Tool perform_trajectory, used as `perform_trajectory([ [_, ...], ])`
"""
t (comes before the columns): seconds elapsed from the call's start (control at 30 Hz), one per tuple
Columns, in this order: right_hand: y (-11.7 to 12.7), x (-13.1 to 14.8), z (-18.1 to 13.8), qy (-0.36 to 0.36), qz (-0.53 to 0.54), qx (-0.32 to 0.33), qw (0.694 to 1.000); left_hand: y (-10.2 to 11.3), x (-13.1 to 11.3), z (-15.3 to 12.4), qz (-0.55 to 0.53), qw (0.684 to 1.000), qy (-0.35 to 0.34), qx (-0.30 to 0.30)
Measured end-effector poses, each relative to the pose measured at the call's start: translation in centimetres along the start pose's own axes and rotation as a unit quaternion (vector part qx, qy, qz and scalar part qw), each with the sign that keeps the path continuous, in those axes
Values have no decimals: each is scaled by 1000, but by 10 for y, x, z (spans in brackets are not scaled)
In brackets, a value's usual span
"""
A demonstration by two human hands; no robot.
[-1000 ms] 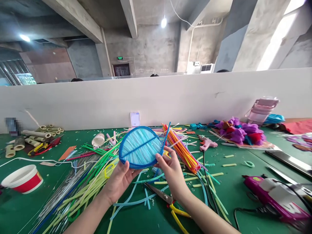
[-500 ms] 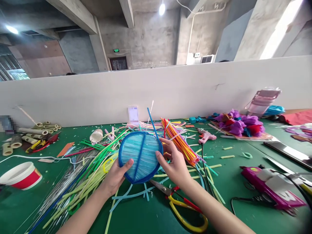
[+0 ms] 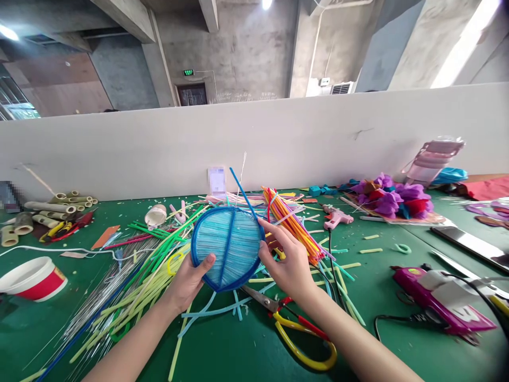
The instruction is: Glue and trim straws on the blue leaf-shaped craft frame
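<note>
I hold a round blue leaf-shaped frame, wound with light blue thread and crossed by a blue midrib, upright above the green table. My left hand grips its lower left rim, thumb on the face. My right hand pinches its right rim with the fingers partly stretched. A blue stem and a thin wire stick up from the frame's top.
Yellow-handled scissors lie under my right wrist. Green and yellow pipe cleaners spread at left, an orange bundle at right. A pink glue gun, a smaller glue gun, purple flowers and a red-white cup lie around.
The frame has turned in my hands from midrib slanting sideways to nearly upright, its stem now pointing up. The view has tilted down slightly.
</note>
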State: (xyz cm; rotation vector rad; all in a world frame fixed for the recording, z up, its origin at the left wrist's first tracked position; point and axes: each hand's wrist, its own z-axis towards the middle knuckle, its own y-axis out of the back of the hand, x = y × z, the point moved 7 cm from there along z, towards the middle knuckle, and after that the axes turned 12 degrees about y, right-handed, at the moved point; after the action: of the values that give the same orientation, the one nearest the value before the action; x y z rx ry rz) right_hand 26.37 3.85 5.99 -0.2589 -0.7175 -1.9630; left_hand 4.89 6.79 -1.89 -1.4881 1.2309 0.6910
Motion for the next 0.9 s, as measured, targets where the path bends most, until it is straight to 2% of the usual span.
perform_trajectory([
  [0.17, -1, 4, 2, 14, 20, 17, 1000, 1, -1, 1, 6, 1000, -8, 18],
  [0.53, -1, -1, 0, -16, 87, 46, 995, -2, -2, 0, 25, 998, -23, 53],
  [0.9, -3, -4, 0, -15, 59, 75, 995, 4, 0, 2, 54, 996, -26, 68],
])
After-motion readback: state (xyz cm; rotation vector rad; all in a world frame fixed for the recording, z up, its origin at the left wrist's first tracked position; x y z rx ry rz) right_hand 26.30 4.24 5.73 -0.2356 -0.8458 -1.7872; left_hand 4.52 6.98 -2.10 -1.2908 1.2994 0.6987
